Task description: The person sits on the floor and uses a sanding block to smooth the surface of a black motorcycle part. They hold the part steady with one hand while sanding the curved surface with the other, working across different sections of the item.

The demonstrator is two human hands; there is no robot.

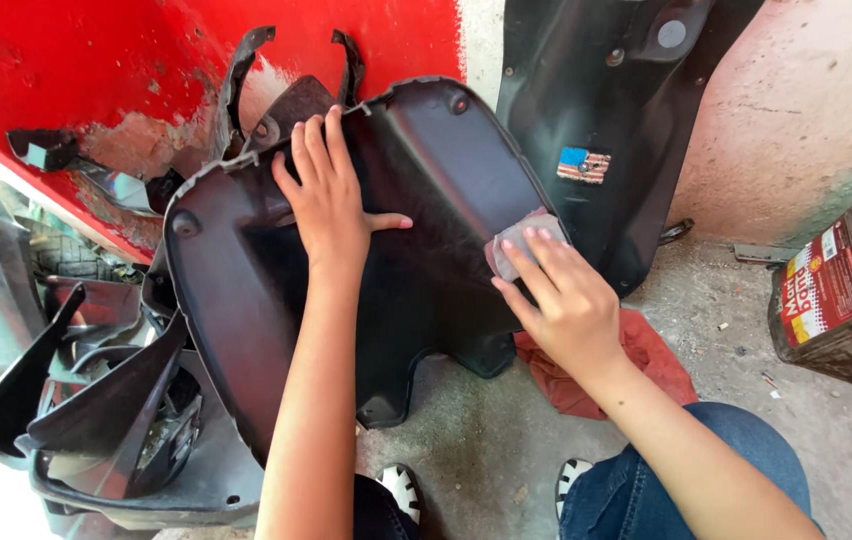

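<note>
A large black plastic scooter body panel (426, 250) stands tilted in front of me on the concrete floor. My left hand (331, 195) lies flat on its upper middle, fingers spread, steadying it. My right hand (561, 295) presses a small grey piece of sandpaper (514, 240) against the panel's right edge. A red rag (586, 385) lies on the floor under my right forearm, just below the panel.
Another black panel (596, 120) with a small flag sticker leans on the wall behind. More black plastic parts (116, 420) are piled at the left by a red wall (146, 70). A rusty tin can (836, 300) stands at the right.
</note>
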